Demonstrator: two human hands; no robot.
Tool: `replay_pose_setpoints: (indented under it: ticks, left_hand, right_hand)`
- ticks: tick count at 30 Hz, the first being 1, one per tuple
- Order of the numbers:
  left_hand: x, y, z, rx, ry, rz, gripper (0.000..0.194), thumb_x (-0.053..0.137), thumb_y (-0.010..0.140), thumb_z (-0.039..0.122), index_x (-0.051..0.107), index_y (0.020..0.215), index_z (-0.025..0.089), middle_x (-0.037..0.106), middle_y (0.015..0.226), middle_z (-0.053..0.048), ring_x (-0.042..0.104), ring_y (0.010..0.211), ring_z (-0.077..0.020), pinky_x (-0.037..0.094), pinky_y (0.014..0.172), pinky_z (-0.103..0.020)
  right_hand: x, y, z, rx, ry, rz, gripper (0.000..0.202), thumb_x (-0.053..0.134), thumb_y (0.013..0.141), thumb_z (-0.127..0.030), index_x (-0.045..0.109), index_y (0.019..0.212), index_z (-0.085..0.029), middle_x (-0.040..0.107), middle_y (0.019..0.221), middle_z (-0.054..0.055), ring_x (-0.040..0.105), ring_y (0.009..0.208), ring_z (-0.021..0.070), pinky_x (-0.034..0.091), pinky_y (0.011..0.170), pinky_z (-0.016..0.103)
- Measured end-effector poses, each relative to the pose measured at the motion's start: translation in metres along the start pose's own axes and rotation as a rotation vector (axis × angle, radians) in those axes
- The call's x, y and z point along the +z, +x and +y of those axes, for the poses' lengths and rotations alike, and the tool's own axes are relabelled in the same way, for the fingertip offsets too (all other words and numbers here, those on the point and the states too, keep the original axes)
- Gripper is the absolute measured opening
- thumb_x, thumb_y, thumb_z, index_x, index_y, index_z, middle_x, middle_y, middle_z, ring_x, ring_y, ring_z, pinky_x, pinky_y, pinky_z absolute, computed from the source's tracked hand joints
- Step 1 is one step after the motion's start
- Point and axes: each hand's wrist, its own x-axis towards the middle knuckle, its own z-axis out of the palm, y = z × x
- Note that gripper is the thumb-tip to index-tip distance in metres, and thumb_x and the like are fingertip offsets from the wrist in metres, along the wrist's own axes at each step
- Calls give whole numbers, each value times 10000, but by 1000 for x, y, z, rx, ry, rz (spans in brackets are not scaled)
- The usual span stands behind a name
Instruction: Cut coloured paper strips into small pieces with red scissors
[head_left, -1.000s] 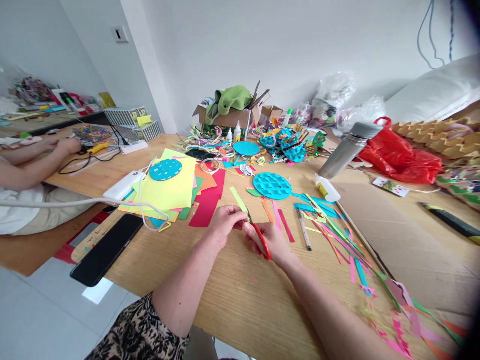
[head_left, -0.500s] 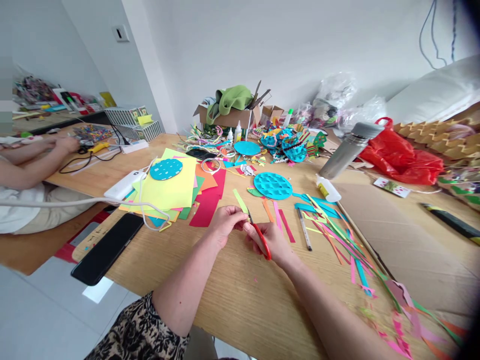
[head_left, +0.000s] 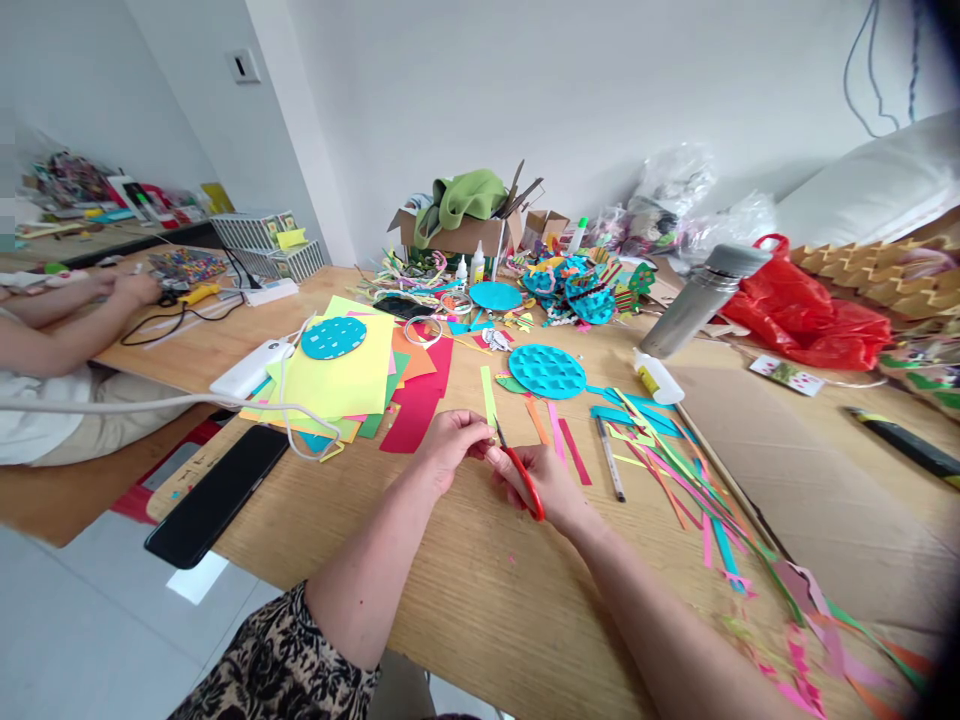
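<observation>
My left hand (head_left: 454,446) pinches a narrow light-green paper strip (head_left: 488,394) that points away from me. Red-handled scissors (head_left: 529,487) are held in my right hand (head_left: 541,486), with their dark blades beside the strip at my left fingertips. The two hands meet above the wooden table. Just beyond them lie short orange, pink and red strips (head_left: 574,452). A blue paper oval with raised shapes (head_left: 547,371) rests behind these strips.
Stacked coloured paper (head_left: 337,375) and a black phone (head_left: 217,495) lie left. A pen (head_left: 610,460), long strips, cardboard (head_left: 795,470), a glue bottle (head_left: 658,377) and a steel flask (head_left: 694,300) stand or lie right. Another person's hands (head_left: 135,288) are far left.
The light-green strip has swung from leaning left to pointing nearly straight away from me. Both hands stay almost in place.
</observation>
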Motion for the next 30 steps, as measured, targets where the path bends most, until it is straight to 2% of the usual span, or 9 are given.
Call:
replay_pose_setpoints:
  ticks: [8, 20, 30]
  left_hand:
    - [0, 0, -1, -19, 14, -27, 141, 671, 582, 220, 558, 583, 136, 554, 540, 8, 489, 500, -79, 391, 514, -216]
    - [-1, 0, 0, -4, 34, -48, 116, 653, 582, 207, 564, 581, 133, 558, 559, 3, 486, 512, -78, 397, 529, -216]
    - [0, 0, 0, -17, 32, -36, 126, 656, 579, 218, 561, 583, 137, 573, 577, -3, 510, 533, -86, 401, 536, -219]
  right_hand:
    - [1, -1, -1, 7, 20, 22, 568, 531, 748, -658, 487, 492, -154, 506, 398, 4, 396, 334, 72, 292, 352, 191]
    - [-1, -1, 0, 3, 20, -7, 560, 528, 758, -648, 480, 494, -156, 509, 412, 4, 402, 346, 76, 294, 351, 188]
    - [-1, -1, -2, 3, -11, 7, 581, 503, 757, -674, 552, 536, -139, 513, 405, 6, 395, 342, 78, 294, 354, 197]
